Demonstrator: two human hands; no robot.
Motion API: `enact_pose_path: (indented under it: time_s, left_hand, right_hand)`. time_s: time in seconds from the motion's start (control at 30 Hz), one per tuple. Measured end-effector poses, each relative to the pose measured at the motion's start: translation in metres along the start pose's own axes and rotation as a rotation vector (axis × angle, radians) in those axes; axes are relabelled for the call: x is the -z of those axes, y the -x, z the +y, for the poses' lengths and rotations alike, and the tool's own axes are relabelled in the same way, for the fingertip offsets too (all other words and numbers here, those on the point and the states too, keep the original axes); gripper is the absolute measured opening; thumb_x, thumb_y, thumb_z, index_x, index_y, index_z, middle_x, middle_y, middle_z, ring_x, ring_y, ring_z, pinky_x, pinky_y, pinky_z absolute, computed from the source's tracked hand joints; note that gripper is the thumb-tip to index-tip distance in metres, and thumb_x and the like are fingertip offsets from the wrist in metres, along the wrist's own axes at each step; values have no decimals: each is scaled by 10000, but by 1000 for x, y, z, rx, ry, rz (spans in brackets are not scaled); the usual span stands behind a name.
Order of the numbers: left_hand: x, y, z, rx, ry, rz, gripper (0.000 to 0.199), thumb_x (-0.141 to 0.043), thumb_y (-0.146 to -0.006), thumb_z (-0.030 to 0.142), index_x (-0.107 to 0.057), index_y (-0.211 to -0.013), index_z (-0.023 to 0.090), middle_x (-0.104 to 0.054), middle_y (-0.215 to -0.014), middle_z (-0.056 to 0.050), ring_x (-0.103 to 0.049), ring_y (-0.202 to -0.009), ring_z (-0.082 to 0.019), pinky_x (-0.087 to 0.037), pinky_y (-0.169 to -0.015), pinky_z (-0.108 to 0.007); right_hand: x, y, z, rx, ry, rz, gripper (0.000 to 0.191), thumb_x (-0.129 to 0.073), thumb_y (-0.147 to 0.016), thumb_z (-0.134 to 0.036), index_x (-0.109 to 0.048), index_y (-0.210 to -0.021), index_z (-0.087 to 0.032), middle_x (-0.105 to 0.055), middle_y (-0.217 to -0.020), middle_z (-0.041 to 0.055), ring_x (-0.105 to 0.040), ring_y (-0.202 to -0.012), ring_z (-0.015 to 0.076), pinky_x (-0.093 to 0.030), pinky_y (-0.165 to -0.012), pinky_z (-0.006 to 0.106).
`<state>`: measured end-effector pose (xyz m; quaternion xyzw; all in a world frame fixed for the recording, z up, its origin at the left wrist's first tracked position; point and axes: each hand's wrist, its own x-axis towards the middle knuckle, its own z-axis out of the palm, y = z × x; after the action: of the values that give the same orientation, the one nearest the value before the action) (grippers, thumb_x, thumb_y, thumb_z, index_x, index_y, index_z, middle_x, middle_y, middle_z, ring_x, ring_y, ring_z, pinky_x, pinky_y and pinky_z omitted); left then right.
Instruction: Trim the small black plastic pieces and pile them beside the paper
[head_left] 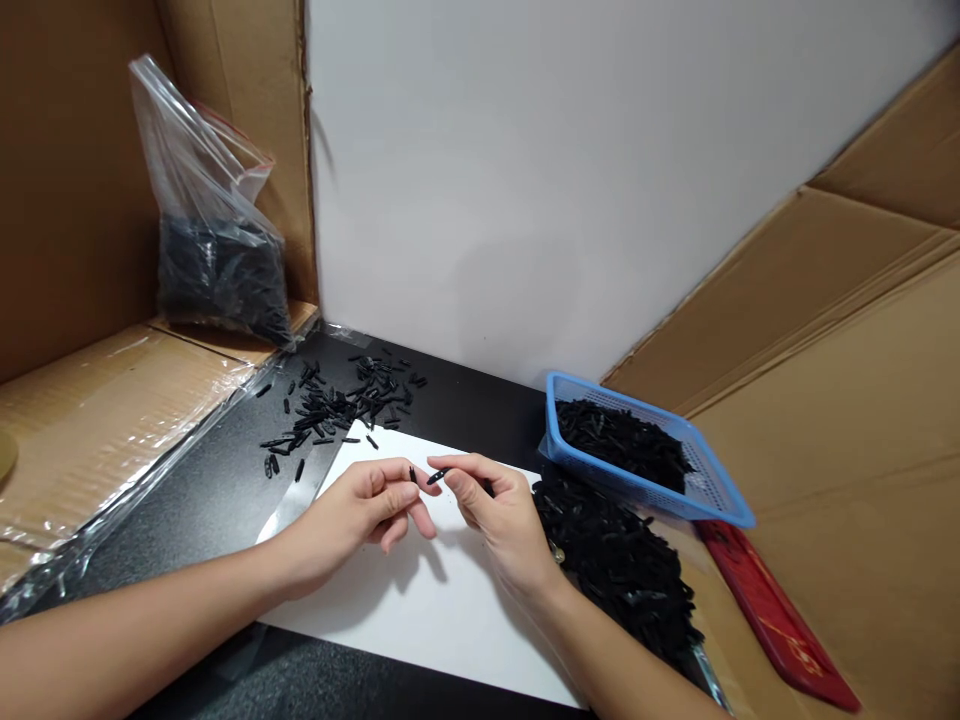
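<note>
Both hands are raised over a white sheet [465, 630] on the dark table. My left hand [382, 505] pinches a tiny black piece [412, 474] between thumb and index finger, its other fingers loosely curled. Close beside it, my right hand [499, 510] grips a small elongated black piece with light dots [438, 476] between thumb and index finger. The two pieces are a short gap apart. What the curled fingers of my right hand cover is partly hidden, with something dark showing by them.
Scattered black pieces [337, 405] lie behind the sheet at the left. A blue basket [645, 465] of black pieces stands right, by a large black pile [622, 560]. A red flat object [776, 620] lies beyond it. A zip bag [221, 270] with dark contents leans against cardboard.
</note>
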<state>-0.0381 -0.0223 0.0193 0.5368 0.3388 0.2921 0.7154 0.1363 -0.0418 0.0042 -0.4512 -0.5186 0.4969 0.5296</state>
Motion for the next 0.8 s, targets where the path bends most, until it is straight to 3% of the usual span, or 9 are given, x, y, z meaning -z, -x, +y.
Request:
enact_pose_path:
  time_s: [0.17, 0.27, 0.37, 0.43, 0.63, 0.8]
  left_hand:
    - [0, 2, 2, 38, 32, 22, 227, -584, -859, 376, -657, -918, 169, -710, -825, -28, -390, -485, -51, -267, -516, -223]
    - [-1, 2, 3, 43, 7, 6, 255, -578, -864, 382, -659, -997, 181, -728, -871, -42, -416, -493, -56, -292, -531, -224]
    - [-1, 2, 4, 40, -62, -11, 289, -562, -865, 418, -670, -930, 158, -734, -785, -45, -425, -497, -74, -309, -522, -226]
    - [-2, 2, 5, 28, -119, -20, 304, -558, -858, 438, -666, -842, 154, -725, -723, -41, -430, -505, -90, -317, -509, -227]
    - [-3, 4, 8, -2, -247, -37, 302, -560, -845, 427, -633, -703, 170, -675, -591, -8, -397, -481, -94, -300, -486, -221]
    - [0, 4, 4, 21, -219, -59, 303, -546, -861, 434, -641, -744, 171, -640, -543, 8, -365, -464, -91, -259, -472, -220]
  right_hand:
    - [-2, 0, -1, -17, -83, -13, 237, -677, -803, -395, -726, -908, -188, -386, -482, -71, -230, -429, 69, -172, -408, 223]
    - [-3, 1, -3, -71, -270, -11, 203, -610, -842, -378, -631, -774, -188, -307, -436, -104, -169, -402, 64, -134, -407, 219]
    - [-4, 1, -4, -130, -368, -17, 390, -565, -855, -400, -443, -552, -187, -337, -432, -86, -181, -383, 55, -131, -403, 229]
    - [-5, 1, -3, -162, -316, -21, 469, -553, -863, -450, -397, -507, -188, -358, -429, -73, -195, -374, 52, -121, -397, 236]
    - [-4, 1, -1, -129, -74, -148, 272, -651, -817, -430, -682, -885, -169, -412, -489, -68, -284, -437, 84, -190, -419, 229]
    - [-3, 1, -6, -49, 15, -166, 181, -658, -821, -341, -729, -885, -187, -464, -526, -50, -342, -473, 91, -254, -463, 240]
